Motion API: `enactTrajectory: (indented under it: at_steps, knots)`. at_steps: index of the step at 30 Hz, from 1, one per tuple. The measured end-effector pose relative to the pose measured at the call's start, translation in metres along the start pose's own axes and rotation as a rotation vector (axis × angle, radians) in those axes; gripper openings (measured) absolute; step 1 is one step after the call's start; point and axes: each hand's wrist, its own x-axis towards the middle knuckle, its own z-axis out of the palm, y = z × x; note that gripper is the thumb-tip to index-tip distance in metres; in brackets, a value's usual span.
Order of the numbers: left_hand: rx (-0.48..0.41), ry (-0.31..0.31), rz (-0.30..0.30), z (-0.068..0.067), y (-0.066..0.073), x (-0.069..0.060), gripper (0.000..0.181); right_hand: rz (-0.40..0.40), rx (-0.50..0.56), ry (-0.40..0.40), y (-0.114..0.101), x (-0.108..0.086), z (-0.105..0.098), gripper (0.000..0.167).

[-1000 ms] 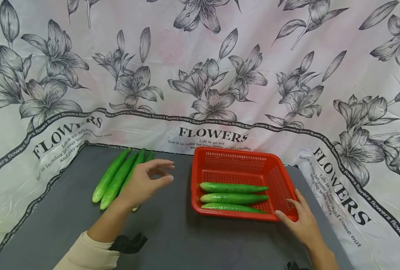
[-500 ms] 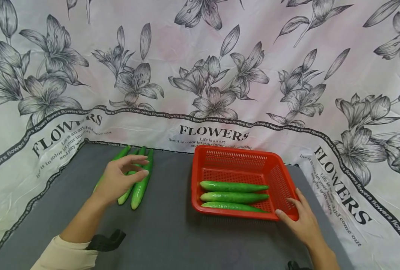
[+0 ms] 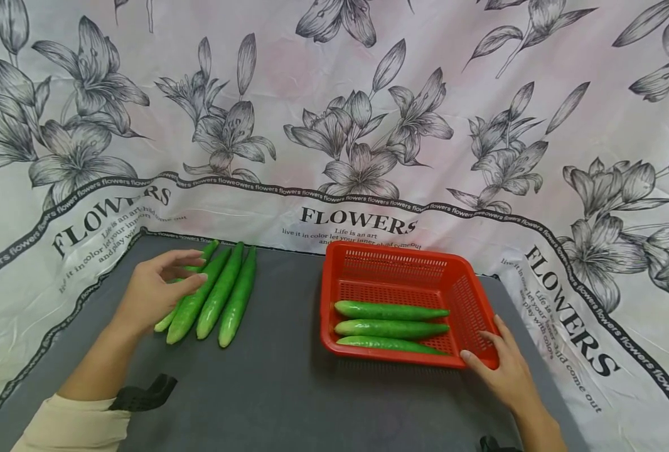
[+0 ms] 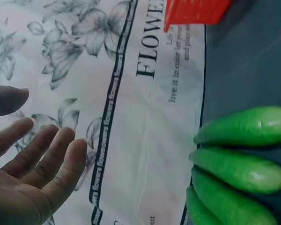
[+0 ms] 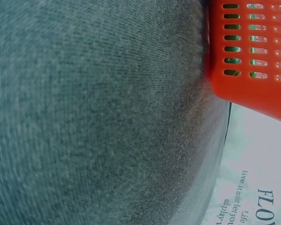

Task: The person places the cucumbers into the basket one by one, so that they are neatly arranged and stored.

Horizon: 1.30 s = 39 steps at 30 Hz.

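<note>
Several green cucumbers (image 3: 238,301) lie side by side on the grey table at the left. My left hand (image 3: 145,292) hovers over the leftmost one, partly hiding it, with fingers loosely bent and nothing held. In the left wrist view, the same hand (image 4: 35,180) is apart from the cucumbers (image 4: 246,126). A red plastic basket (image 3: 476,301) stands at the right, with three cucumbers (image 3: 391,328) lying crosswise near its front. My right hand (image 3: 506,376) grips the basket's front right corner, thumb at the front rim and fingers over the right side.
Grey tabletop (image 3: 278,389) lies between the loose cucumbers and the basket. A white flower-printed cloth (image 3: 238,213) rises behind the table and along both sides. The right wrist view shows the basket's slotted wall (image 5: 248,91) close to the grey surface.
My left hand has moved left, from right of the loose cucumbers to above the leftmost ones, uncovering those on the right. My right hand and the basket stay in place.
</note>
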Motion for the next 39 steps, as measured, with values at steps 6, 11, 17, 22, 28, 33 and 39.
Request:
enactTrajectory:
  at_steps: [6, 11, 17, 22, 28, 33, 39]
  knots:
    - [0.011, -0.014, -0.026, -0.006, -0.011, 0.002, 0.042, 0.006, -0.003, -0.002, 0.0, -0.001, 0.0, 0.056]
    - [0.101, -0.008, -0.062, -0.012, -0.026, 0.005, 0.043, -0.006, -0.001, 0.006, -0.001, -0.001, 0.0, 0.055]
    - [0.142, -0.028, -0.159, -0.019, -0.044, 0.008, 0.049, -0.013, -0.006, 0.01, -0.002, 0.0, 0.0, 0.055]
    - [0.156, -0.025, -0.236, -0.021, -0.06, 0.014, 0.05, -0.014, -0.007, 0.012, -0.003, 0.001, -0.001, 0.055]
    - [0.202, -0.04, -0.328, -0.022, -0.082, 0.02, 0.053, -0.013, -0.011, 0.006, -0.003, 0.0, 0.0, 0.055]
    - [0.251, -0.07, -0.399, -0.022, -0.098, 0.025, 0.057, -0.014, -0.013, 0.009, -0.002, -0.001, -0.001, 0.055]
    - [0.283, -0.084, -0.459, -0.021, -0.112, 0.028, 0.06, -0.015, -0.008, 0.012, -0.002, -0.001, -0.001, 0.055]
